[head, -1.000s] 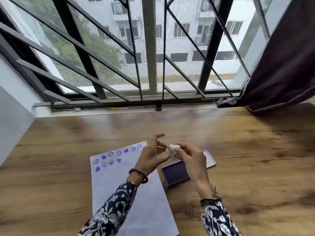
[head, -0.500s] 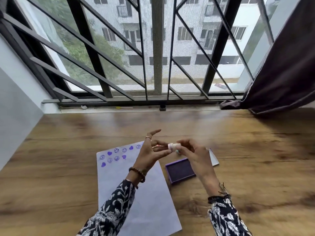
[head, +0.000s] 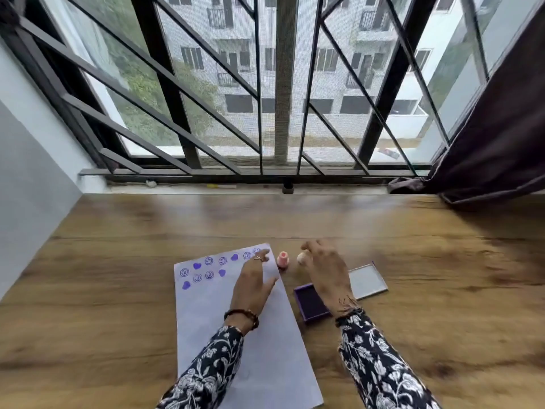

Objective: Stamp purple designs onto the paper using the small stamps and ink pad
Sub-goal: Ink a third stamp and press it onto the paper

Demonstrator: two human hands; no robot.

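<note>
A white sheet of paper (head: pixel 259 343) lies on the wooden table, its top end printed with two rows of purple smileys and hearts (head: pixel 208 268). My left hand (head: pixel 253 283) rests flat on the paper, fingers apart, holding nothing. A small pink stamp (head: pixel 283 259) stands upright on the table just right of the paper's top corner. My right hand (head: pixel 323 270) pinches a second small pale stamp (head: pixel 302 258) at its fingertips, just right of the pink one. The open purple ink pad (head: pixel 309 302) sits partly under my right wrist.
The ink pad's lid (head: pixel 367 280) lies open to the right of the pad. A barred window (head: pixel 280 98) runs along the table's far edge. A dark curtain (head: pixel 495 137) hangs at the far right, and a grey wall (head: pixel 26 172) closes the left side.
Both hands were raised together over the ink pad holding stamps. Now they have dropped apart: the pink stamp stands on the table, my left hand lies flat on the paper.
</note>
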